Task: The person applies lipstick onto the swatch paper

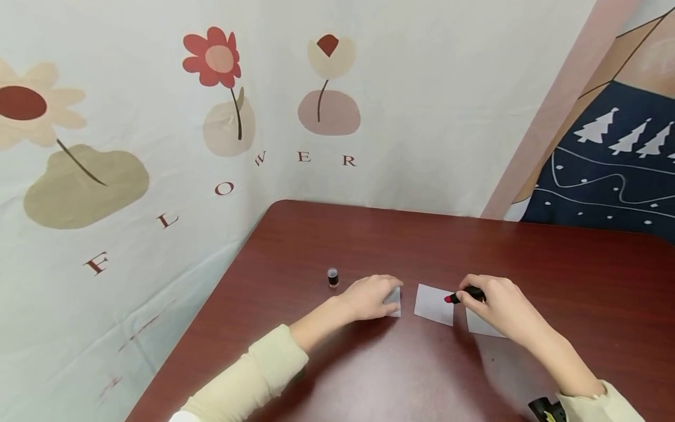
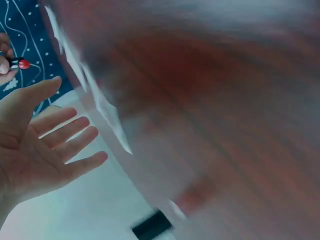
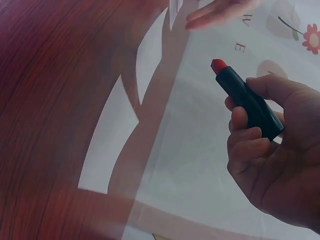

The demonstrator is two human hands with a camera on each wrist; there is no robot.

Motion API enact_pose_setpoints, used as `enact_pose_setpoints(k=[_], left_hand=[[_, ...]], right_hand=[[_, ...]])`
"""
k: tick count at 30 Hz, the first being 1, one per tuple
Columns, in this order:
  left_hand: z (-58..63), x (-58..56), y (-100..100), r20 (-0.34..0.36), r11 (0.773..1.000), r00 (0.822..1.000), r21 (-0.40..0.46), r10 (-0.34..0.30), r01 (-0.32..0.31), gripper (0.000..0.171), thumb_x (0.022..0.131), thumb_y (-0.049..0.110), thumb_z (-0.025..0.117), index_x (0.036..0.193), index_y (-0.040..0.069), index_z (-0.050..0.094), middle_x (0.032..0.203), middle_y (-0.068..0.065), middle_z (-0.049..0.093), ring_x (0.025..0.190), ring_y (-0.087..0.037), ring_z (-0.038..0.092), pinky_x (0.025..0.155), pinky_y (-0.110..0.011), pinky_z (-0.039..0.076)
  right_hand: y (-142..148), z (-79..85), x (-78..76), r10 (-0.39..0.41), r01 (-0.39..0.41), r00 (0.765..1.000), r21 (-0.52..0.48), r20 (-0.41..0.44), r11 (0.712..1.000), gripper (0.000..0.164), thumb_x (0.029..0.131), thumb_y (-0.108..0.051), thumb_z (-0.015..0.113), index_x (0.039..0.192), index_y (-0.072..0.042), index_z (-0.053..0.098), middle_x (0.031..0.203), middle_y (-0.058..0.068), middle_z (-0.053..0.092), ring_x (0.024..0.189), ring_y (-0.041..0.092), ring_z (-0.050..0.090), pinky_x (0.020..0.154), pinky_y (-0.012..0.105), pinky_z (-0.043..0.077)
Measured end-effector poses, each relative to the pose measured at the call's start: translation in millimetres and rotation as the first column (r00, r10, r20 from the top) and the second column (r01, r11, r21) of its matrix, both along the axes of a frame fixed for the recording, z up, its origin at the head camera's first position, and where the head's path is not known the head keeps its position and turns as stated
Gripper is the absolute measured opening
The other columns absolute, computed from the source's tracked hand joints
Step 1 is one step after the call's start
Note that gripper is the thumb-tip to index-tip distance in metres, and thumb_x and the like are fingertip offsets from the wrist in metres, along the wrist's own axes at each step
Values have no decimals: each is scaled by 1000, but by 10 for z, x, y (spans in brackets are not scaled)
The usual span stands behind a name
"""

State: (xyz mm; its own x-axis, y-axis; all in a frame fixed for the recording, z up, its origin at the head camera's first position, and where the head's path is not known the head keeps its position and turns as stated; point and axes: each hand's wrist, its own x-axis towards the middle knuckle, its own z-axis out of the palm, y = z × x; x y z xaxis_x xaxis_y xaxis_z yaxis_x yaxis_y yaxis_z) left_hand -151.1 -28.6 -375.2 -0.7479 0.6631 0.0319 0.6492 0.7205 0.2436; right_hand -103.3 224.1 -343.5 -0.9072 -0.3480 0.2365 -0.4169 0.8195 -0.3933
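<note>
My right hand [image 1: 501, 305] grips a lipstick [image 3: 251, 104] with a black case, its red tip extended and pointing left over the middle white paper card [image 1: 432, 305]. The fingers curl round the case in the right wrist view, with the thumb along its side. My left hand [image 1: 369, 299] is over the left paper card [image 1: 394, 298] and hides much of it. Its fingers look straight and spread in the left wrist view. A third paper card [image 1: 482, 326] lies partly under my right hand in the head view.
A small cap [image 1: 333, 278], clear on top with a black band, stands left of my left hand. The dark red table [image 1: 327, 234] meets a white cloth wall [image 1: 422, 117] printed with flowers and letters. A dark object [image 1: 545, 408] shows by my right sleeve.
</note>
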Motion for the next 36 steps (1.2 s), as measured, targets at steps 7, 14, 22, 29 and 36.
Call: enact_pose_setpoints(k=[7,14,22,29,36], left_hand=[[-66,-47,308,-7,990,990,-22,-140,140,39,89,16,62,127,14,58,130,6,54,116,-6,50,88,-21,43],[-213,-46,375,16,983,988,-102,-152,153,46,86,29,68,129,15,57,135,5,50,120,-7,47,94,-22,39],[-237,-70,368,35,981,991,-143,-128,131,49,86,32,67,130,16,56,135,6,50,122,-8,46,96,-26,39],[-207,-92,409,41,982,990,-130,-136,140,49,87,32,66,131,13,55,136,3,49,124,-10,44,98,-28,38],[-179,-120,453,76,985,991,-127,-110,119,52,88,34,63,135,15,52,139,4,45,127,-8,39,99,-29,36]], right_hand=[[26,-102,3,-20,20,999,0,31,1000,3,84,-16,68,86,-15,66,67,-11,53,52,5,40,46,23,35],[14,-178,-2,-24,24,1000,-4,19,1000,3,83,-16,69,84,-16,66,70,-11,55,53,3,42,47,23,37],[-2,-176,-61,-15,15,1000,20,-5,1000,3,83,-16,69,86,-16,67,73,-9,59,54,2,43,47,23,38],[-21,-186,-216,2,1,999,51,-53,999,4,84,-18,68,85,-14,67,74,-8,59,55,3,44,48,23,37],[-57,-236,-419,11,-6,998,97,-59,995,4,83,-13,68,84,-11,66,74,-3,60,51,5,43,45,23,37]])
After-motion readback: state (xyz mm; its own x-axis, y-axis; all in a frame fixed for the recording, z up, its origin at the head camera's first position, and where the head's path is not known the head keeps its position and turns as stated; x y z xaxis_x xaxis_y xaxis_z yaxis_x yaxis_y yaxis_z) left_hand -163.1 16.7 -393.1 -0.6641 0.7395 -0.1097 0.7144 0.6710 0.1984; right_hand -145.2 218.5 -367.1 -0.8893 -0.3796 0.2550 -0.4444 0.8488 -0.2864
